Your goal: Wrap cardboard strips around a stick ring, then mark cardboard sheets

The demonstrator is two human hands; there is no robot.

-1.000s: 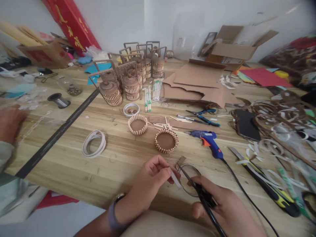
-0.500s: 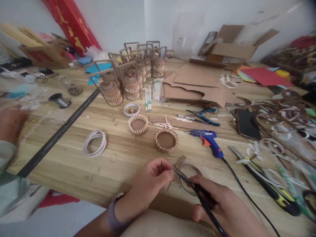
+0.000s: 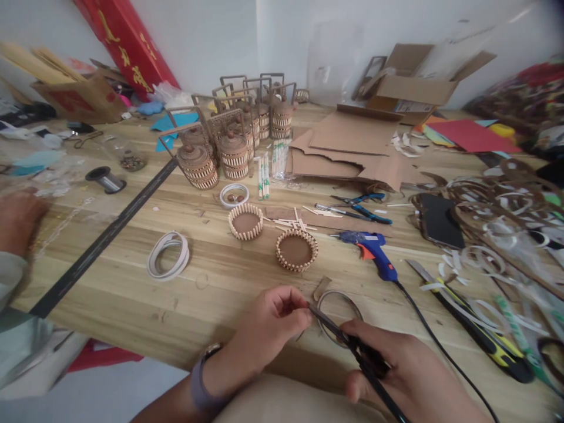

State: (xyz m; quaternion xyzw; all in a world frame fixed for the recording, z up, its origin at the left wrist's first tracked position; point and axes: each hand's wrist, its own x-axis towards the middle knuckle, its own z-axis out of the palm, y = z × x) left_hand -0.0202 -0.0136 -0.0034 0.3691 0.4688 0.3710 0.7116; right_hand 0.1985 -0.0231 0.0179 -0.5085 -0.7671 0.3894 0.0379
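While right hand (image 3: pixel 408 367) grips tool (image 3: pixel 366 363), cluttered wooden tabletop (image 3: pixel 220 276) fronts wall (image 3: pixel 211 35).

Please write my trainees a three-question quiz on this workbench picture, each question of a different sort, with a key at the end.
1. True or false: the blue glue gun lies to the right of both stick-walled trays.
2. Multiple choice: how does the yellow-and-black knife lie?
A) with its blade exposed
B) with its blade fully retracted
C) inside one of the trays
3. Fill in the blank: the person's right hand holds black ____, pointed toward the left hand.

Key: 1 true; 2 A; 3 scissors.
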